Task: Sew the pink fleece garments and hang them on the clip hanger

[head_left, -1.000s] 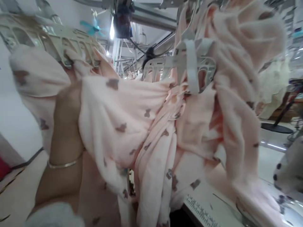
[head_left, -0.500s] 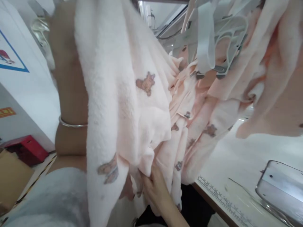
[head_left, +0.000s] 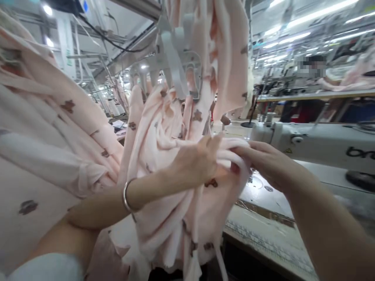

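Note:
Pale pink fleece fabric (head_left: 175, 218) with small brown bear prints hangs in folds in front of me. My left hand (head_left: 200, 160), with a silver bangle on its wrist, is closed on the upper part of this fabric; its fingertips are somewhat blurred. To its right, my right hand (head_left: 260, 154) grips the folded upper edge of the same fabric, fingers partly hidden behind it. Above the hands, a white plastic hanger clip (head_left: 175, 58) carries more pink pieces. Another large hanging piece of pink fleece (head_left: 58, 136) fills the left side, behind my left forearm.
A white sewing machine (head_left: 316, 146) stands on the table at right, beyond my right hand. A measuring scale (head_left: 249, 234) runs along the table's front edge. Overhead is a metal rail (head_left: 137, 8). Other workstations and a table (head_left: 316, 95) lie farther back.
The view has swung to the right. My left hand has come down from the upper left to the fabric's middle; my right hand has risen from low on the fabric to its upper edge.

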A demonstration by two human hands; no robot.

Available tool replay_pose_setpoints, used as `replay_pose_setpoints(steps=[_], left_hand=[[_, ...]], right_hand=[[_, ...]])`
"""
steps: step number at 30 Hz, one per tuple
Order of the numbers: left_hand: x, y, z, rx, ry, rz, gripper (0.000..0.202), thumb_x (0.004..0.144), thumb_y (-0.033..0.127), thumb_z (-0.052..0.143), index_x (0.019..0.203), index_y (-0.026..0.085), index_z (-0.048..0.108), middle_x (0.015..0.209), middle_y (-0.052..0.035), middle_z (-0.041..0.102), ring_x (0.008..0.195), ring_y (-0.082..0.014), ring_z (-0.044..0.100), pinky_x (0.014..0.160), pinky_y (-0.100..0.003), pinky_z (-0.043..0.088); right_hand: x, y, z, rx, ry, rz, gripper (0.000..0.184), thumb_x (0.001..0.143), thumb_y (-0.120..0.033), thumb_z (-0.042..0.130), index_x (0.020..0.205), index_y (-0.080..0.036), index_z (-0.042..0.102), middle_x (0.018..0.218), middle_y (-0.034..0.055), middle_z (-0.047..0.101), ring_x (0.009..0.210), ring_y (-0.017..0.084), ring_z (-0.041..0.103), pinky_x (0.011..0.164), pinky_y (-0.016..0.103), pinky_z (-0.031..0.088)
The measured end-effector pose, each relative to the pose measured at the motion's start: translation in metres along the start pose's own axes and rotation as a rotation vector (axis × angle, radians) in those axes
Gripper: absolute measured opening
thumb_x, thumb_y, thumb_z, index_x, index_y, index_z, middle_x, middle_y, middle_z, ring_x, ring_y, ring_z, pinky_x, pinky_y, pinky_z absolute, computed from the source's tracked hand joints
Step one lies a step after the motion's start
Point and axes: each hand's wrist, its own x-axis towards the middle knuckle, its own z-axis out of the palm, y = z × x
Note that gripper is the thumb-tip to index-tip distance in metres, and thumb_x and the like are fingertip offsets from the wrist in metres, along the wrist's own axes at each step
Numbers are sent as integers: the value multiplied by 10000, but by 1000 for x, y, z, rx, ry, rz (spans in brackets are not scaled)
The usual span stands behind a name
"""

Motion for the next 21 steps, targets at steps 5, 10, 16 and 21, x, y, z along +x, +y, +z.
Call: replay_pose_setpoints(steps=[5,10,16,21], left_hand=[[82,-11,-15,128,131,10,349,783,153,422,1067,154,625,903,-74,582,756,-201,580,686,-356,466],[90,-5,-24,42,73,11,336,739,82,410,875,166,706,828,-60,600,759,-187,580,750,-358,449],[46,-28,-42,-18,76,-143,285,721,154,455,814,215,717,744,-4,646,673,-163,576,671,-299,465],[29,-13,-78,-35,351,-156,290,757,133,463,898,229,698,925,12,638,891,-175,583,832,-318,484]], right_hand=[[-86,3,38,-178,194,-170,169,904,-301,456,1016,-226,558,901,37,610,595,123,545,499,236,444],[-161,15,97,-36,89,-84,148,914,-228,423,1001,-203,540,771,38,568,706,168,588,602,264,492],[-188,43,128,-147,274,-120,384,845,-144,440,1203,-242,540,1352,142,413,1244,347,402,930,532,433],[-172,44,101,40,47,-103,287,925,-324,408,1135,-271,596,1043,83,627,937,227,618,722,312,555]])
